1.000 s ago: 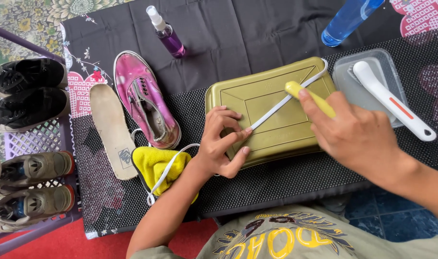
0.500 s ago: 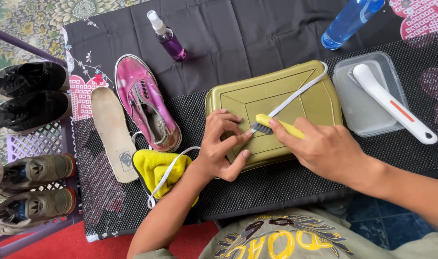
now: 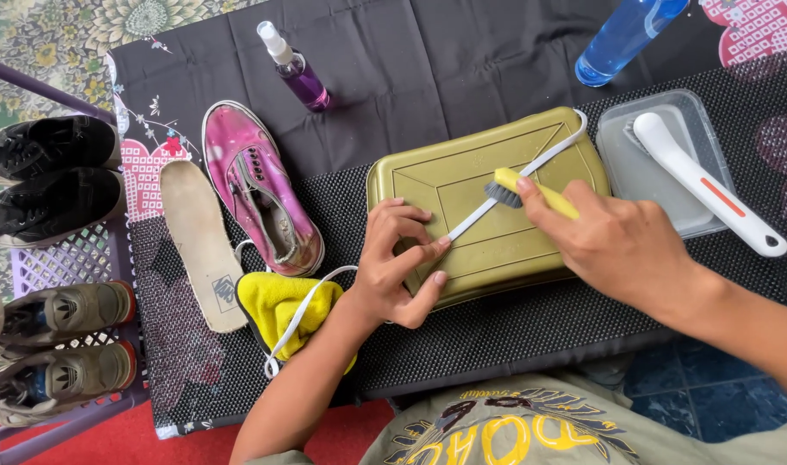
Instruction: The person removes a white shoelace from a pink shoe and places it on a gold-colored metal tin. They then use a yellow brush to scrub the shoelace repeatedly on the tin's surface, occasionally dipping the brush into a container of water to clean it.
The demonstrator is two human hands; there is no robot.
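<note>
An olive-green lid (image 3: 462, 185) serves as a firm bed. Across it a white shoelace (image 3: 544, 157) is pinned flat at 7 o'clock by left hand (image 3: 398, 267) fingertips, while a yellow brush (image 3: 531, 191) is grasped by the right hand (image 3: 622, 245) toward 2 o'clock.

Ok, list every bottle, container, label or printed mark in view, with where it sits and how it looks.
Spray bottle: top centre, lying tilted, purple liquid, white nozzle.
Blue bottle: top right, clear blue, cut off by the frame.
Clear plastic tub: right, rectangular, holding a white brush.
Olive lid: centre, rectangular, under a white shoelace.
Insole: left, beige, with a small dark printed mark near its heel.
No screens or signs.
</note>
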